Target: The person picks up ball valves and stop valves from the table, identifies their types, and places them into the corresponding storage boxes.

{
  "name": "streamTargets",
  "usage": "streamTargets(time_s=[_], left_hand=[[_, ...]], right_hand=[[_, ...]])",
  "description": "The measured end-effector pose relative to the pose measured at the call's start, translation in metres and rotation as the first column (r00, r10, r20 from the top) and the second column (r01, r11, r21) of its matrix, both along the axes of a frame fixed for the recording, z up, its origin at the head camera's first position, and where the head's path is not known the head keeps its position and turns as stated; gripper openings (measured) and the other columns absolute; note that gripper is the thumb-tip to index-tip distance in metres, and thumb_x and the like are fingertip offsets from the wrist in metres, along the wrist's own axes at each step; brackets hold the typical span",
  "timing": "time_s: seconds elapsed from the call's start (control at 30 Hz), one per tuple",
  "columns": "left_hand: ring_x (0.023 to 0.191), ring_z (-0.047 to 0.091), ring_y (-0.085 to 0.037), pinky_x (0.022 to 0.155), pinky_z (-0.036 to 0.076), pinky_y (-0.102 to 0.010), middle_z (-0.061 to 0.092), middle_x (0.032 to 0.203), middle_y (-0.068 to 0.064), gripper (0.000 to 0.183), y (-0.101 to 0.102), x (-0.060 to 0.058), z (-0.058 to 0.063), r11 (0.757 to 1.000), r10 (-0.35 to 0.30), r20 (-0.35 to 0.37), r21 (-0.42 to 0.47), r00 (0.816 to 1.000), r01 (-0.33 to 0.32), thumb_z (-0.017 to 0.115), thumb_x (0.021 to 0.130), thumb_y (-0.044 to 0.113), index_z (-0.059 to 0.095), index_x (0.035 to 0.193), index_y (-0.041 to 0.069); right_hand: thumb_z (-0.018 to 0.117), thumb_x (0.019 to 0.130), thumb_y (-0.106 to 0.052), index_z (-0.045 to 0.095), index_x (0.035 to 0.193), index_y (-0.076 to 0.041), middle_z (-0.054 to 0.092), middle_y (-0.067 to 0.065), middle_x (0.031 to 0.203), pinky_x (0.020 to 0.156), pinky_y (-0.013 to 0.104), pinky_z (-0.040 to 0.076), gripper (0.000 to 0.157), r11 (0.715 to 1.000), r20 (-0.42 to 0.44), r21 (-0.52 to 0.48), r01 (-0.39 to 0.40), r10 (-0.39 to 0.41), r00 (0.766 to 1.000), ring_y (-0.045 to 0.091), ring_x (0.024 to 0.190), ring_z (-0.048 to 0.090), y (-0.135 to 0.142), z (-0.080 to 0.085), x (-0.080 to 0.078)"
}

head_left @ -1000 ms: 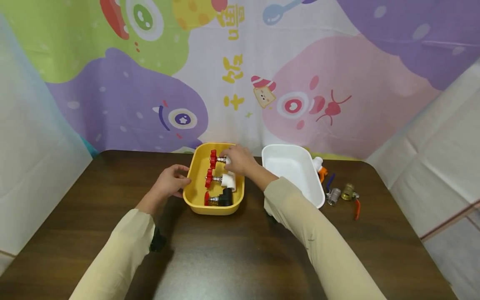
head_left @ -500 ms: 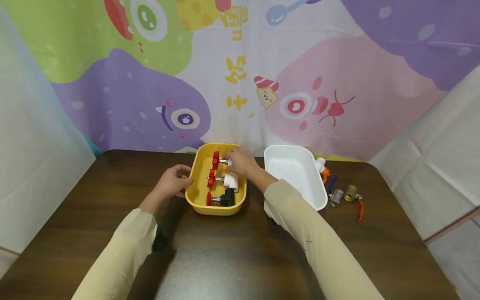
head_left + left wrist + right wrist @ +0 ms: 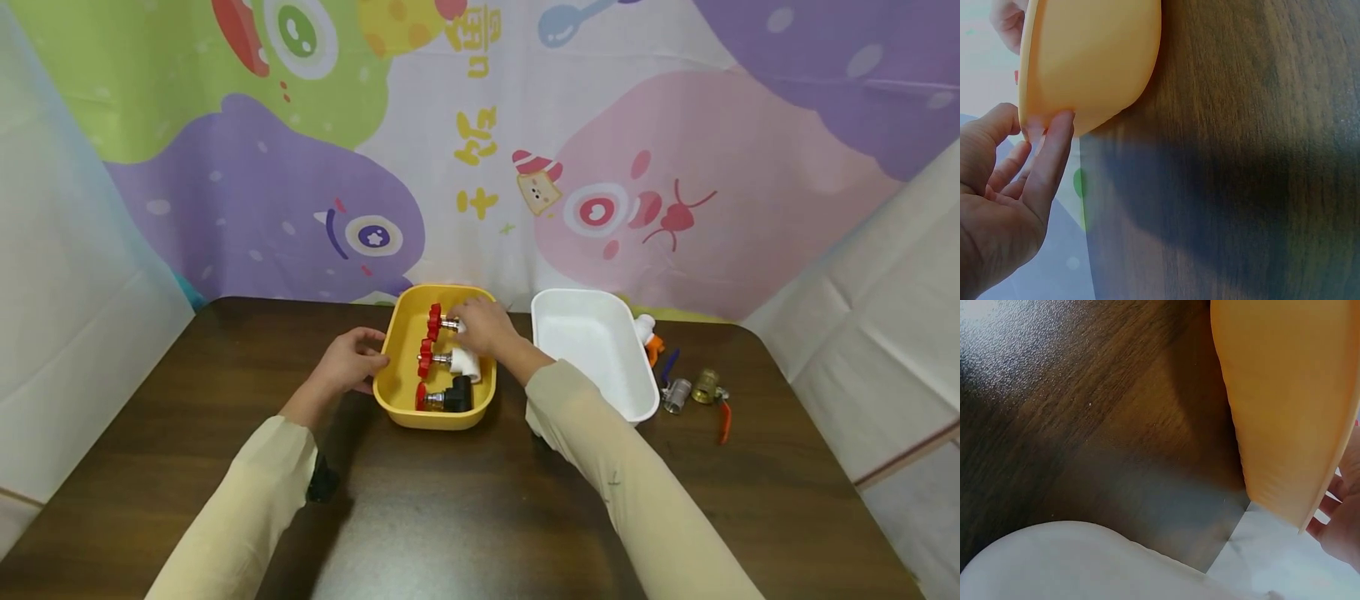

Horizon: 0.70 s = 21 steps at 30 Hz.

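A yellow plastic tray [image 3: 435, 422] stands on the table, with three valves lying in it in a row. The far one has a red handwheel [image 3: 434, 322]; its white body is mostly covered by my right hand [image 3: 483, 327], whose fingers hold it. In the middle lies a white elbow-shaped valve [image 3: 466, 364] with a red handwheel, and nearest me a black valve [image 3: 457, 395] with a red knob. My left hand [image 3: 343, 364] pinches the tray's left rim. In the left wrist view its thumb [image 3: 1002, 120] is at the edge and a finger [image 3: 1059, 140] touches the outer wall.
To the right stands a white tray [image 3: 588, 350]. Beyond it lie a white tap with an orange handle [image 3: 653, 347], a silver ball valve with a blue lever [image 3: 677, 396] and a brass ball valve with a red lever [image 3: 706, 386]. A printed curtain [image 3: 480, 250] hangs behind the table.
The head view has shifted slightly, so everything appears a little further right. Both hands and the valves keep their places at the yellow tray.
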State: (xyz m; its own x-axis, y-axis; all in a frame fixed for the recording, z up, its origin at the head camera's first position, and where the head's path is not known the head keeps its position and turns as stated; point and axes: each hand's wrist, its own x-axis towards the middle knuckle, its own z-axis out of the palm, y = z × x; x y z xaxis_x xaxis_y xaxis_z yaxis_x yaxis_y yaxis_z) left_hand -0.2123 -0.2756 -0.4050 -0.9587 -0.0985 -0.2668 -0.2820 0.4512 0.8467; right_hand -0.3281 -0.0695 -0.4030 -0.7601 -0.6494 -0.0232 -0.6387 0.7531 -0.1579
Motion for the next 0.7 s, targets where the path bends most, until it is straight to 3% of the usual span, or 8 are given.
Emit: streamTargets(time_s=[0.7], left_hand=[[0.093,0.063,-0.036,0.064,0.059,-0.039,0.055,0.11,-0.024,0.045,0.0013,0.0012,0.0009,1.0,0.009,0.0,0.008,1.0,-0.009,0.058,0.09,0.01,0.041,0.131,0.001]], right_hand=[[0.055,0.093,-0.029,0.058,0.127,-0.018,0.058,0.005,0.125,0.101,0.042,0.04,0.035,0.997,-0.005,0.08,0.008,-0.007,1.0,0.024,0.118,0.05,-0.0029,-0.0071,0.0009]])
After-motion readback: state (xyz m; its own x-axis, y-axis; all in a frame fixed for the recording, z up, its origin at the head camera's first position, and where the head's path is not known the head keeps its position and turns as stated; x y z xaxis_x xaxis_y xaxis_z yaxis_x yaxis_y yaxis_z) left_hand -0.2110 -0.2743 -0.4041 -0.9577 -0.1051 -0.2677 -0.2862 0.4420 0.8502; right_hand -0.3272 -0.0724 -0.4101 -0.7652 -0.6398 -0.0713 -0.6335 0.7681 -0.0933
